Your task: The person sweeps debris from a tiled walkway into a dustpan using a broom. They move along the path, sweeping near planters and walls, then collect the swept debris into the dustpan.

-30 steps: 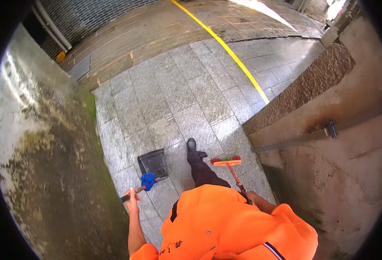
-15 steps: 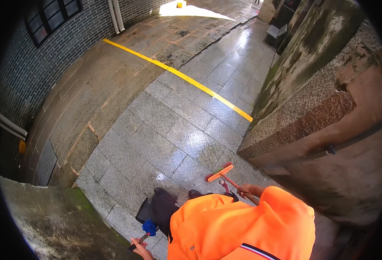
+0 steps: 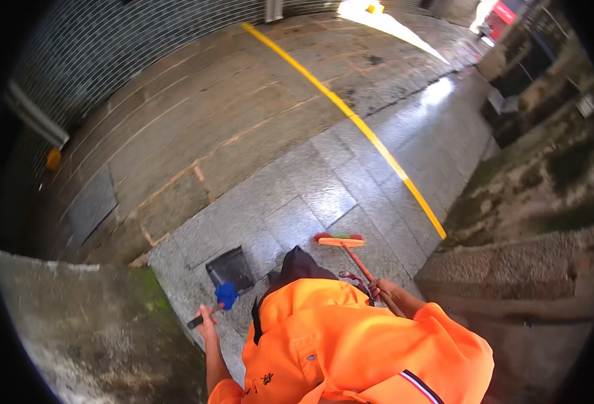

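My left hand (image 3: 207,321), at the lower left, is closed round the dark grip of a long-handled dustpan. Beyond it, the black pan of the dustpan (image 3: 228,268) is down at the paving, left of my feet. A blue bundle or fitting (image 3: 226,295) sits on its handle; what it is exactly I cannot make out. On the right, my right hand (image 3: 384,291) grips the reddish stick of a broom. The broom's orange head (image 3: 339,242), with red and green bristles, is ahead of my feet. A small dark red cord or clip (image 3: 352,276) hangs near that stick.
Wet grey paving (image 3: 297,172) runs ahead, crossed by a yellow line (image 3: 357,121). A mossy low wall (image 3: 95,316) is close on the left, a rough stained wall (image 3: 512,262) on the right. A grey brick wall (image 3: 142,54) with a pipe (image 3: 37,114) stands far left.
The view has turned, so the yellow line sits further right. My left hand and the dustpan have come forward, and the pan shows more fully. Both hands keep their holds.
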The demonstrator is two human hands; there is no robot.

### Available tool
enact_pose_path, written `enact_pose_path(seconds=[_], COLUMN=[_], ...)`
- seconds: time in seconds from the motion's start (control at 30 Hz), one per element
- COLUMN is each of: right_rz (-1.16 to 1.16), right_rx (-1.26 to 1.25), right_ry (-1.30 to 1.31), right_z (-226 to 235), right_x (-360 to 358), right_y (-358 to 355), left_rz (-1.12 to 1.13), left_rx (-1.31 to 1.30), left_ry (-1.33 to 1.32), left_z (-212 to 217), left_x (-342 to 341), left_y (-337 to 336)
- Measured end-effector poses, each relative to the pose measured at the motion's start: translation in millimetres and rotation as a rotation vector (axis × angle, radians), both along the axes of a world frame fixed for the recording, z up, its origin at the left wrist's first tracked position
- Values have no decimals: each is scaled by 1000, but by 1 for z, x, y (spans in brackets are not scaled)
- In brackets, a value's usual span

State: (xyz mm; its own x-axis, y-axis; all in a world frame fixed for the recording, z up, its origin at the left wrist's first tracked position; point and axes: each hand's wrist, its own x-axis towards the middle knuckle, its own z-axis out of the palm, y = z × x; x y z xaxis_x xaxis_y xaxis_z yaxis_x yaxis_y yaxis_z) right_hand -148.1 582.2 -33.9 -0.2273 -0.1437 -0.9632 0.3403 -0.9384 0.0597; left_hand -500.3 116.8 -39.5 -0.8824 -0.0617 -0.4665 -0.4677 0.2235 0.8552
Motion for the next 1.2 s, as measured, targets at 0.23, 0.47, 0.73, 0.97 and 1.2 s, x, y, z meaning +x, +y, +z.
enact_pose_path(seconds=[0.23,0.47,0.73,0.97,1.2], right_rz=[665,1288,788,1389,1909], right_rx=[497,769,139,671,961], right_ry=[272,314,261,420,565], right_z=[-5,-44,26,69,79], right_x=[-214,-465,-829,-1016,-1142], right_y=[42,128,117,19,-44], left_rz=[137,464,764,980,1231], left_rx=[35,65,62,107,165], left_ry=[40,70,101,150,180], left_z=[38,60,80,39,5], left_x=[-167,-280,-401,-512,-634], left_y=[43,72,61,15,-63])
